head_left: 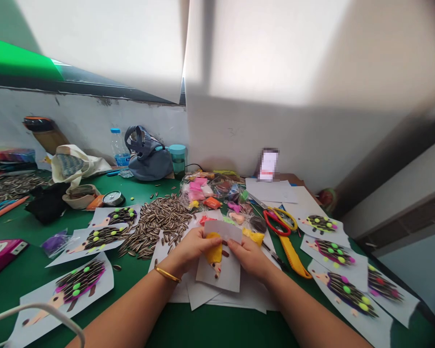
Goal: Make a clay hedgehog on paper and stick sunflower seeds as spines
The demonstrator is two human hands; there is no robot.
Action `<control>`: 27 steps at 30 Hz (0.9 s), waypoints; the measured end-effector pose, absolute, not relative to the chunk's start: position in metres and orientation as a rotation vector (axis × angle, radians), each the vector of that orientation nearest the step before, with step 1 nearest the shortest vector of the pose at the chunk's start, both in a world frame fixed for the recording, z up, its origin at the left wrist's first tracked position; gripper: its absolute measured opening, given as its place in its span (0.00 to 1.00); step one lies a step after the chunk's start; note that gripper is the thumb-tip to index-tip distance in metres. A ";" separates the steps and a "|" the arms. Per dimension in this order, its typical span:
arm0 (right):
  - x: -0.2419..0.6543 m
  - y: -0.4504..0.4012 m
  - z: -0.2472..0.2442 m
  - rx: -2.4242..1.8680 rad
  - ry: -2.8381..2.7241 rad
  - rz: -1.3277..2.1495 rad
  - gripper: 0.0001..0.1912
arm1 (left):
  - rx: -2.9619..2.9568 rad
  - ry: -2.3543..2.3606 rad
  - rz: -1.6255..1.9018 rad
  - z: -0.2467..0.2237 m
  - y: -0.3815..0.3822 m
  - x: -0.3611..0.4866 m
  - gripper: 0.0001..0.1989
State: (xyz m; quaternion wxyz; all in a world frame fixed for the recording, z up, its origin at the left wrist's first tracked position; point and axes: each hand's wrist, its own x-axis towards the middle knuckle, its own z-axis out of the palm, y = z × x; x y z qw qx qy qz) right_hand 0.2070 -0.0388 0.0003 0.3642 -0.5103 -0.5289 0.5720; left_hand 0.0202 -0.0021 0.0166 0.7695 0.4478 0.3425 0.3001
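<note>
Between my hands is a white paper card (pixel 229 280) with a clay hedgehog on it. The hedgehog has a yellow clay body (pixel 213 251), a pale face pointing down and brown feet. My left hand (pixel 192 249) grips the card's left edge, its thumb by the yellow clay. My right hand (pixel 251 256) pinches the right edge near the brown feet. Under the card lie stacked white sheets (pixel 206 293). Just beyond my right hand sits a lump of yellow clay (pixel 253 236). A heap of striped sunflower seeds (pixel 159 220) spreads left of the sheets.
Hedgehog cards covered in seeds lie on the left (pixel 105 285) and right (pixel 373 321). Red-handled scissors (pixel 276 223) and a yellow cutter (pixel 293 258) are right of my hands. Bagged coloured clay (pixel 199 188), a teal-lidded cup (pixel 177 162) and a blue bag (pixel 148 159) stand behind.
</note>
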 end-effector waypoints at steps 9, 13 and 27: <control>0.209 -0.038 -0.001 -1.289 -1.310 1.475 0.27 | 1.024 0.778 0.663 0.014 -0.003 0.023 0.26; 0.209 -0.038 0.001 -1.289 -1.285 1.497 0.28 | 1.011 0.759 0.644 0.013 -0.003 0.023 0.28; 0.210 -0.037 0.000 -1.301 -1.342 1.441 0.27 | 0.989 0.688 0.647 0.018 -0.003 0.021 0.27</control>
